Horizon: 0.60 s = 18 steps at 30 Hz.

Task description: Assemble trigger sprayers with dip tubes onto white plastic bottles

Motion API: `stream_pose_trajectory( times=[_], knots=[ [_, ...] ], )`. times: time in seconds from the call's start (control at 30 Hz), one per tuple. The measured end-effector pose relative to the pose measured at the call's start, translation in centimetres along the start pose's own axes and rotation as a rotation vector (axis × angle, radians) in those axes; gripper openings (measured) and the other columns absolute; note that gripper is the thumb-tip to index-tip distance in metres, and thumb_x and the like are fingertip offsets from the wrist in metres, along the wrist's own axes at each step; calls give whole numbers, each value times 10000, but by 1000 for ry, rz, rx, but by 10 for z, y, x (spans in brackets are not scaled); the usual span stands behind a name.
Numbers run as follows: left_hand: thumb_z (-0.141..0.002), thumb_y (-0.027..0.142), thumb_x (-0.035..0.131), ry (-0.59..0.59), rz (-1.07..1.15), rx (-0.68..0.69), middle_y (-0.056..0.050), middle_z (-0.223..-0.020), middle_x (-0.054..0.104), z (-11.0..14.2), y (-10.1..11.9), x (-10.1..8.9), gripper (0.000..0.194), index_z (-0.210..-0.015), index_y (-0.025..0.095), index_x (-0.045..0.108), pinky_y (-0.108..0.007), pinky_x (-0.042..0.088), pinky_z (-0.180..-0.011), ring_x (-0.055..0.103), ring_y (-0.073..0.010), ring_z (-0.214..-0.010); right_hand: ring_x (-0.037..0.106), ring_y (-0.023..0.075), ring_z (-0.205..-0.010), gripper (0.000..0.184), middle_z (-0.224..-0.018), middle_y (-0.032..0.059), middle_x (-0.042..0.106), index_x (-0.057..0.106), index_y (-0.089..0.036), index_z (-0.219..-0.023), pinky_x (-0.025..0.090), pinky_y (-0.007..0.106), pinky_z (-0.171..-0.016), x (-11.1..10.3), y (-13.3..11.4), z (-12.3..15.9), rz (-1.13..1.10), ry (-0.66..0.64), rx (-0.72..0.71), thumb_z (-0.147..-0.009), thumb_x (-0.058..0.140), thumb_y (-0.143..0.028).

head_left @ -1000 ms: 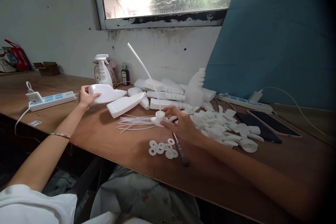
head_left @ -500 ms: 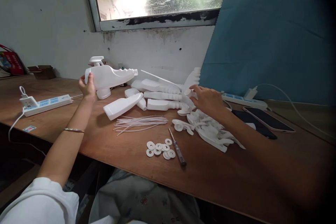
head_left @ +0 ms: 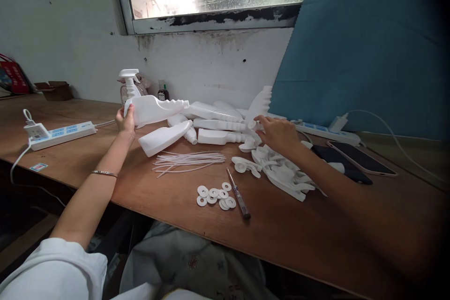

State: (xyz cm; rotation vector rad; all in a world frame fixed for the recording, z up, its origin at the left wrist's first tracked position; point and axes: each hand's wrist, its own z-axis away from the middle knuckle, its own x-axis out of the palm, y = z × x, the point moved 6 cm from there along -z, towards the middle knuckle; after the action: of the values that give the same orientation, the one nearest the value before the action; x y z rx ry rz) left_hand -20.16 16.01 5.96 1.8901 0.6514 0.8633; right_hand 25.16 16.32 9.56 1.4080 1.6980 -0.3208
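Note:
My left hand (head_left: 126,119) is closed round the base end of a white spray bottle (head_left: 154,110). The bottle lies level in the air, its threaded neck pointing right. My right hand (head_left: 276,133) pinches a white spray head (head_left: 251,124), mostly covered by the fingers; its thin tube is hard to make out against the white bottles. Below that hand lies a heap of white trigger spray heads (head_left: 281,168). More white bottles (head_left: 220,125) lie piled between my hands, and one bottle (head_left: 165,137) rests nearer to me.
Thin white tubes (head_left: 190,160) lie in a bundle, with white ring washers (head_left: 213,194) and a screwdriver (head_left: 239,194) in front. An upright spray bottle (head_left: 130,82) stands behind my left hand. Power strips (head_left: 65,133) and phones (head_left: 362,157) lie at the sides.
My left hand has brought the bottle down and a little right. The tube, plainly seen before just off the bottle's mouth, no longer stands out. My right hand has hardly moved.

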Motion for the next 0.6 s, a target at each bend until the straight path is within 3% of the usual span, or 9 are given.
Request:
stream_pose_trajectory(
  times=[0.27, 0.6],
  knots=[
    [-746, 288, 602, -122, 70, 24, 30, -799, 514, 19, 7, 17, 287, -949, 132, 469, -200, 409, -624, 460, -54, -680, 615, 293, -803, 275, -901, 118, 674, 549, -153, -1073, 404, 356, -643, -5, -11, 1, -57, 11, -52, -811, 476, -189],
    [-729, 338, 615, -347, 136, 6, -2, -775, 551, 70, 41, 64, 276, -909, 164, 500, -218, 418, -573, 494, -102, -669, 595, 236, -808, 341, -905, 69, 654, 519, -186, -1120, 446, 329, -676, -53, -40, 3, -252, 114, -97, -780, 496, -213]
  ],
)
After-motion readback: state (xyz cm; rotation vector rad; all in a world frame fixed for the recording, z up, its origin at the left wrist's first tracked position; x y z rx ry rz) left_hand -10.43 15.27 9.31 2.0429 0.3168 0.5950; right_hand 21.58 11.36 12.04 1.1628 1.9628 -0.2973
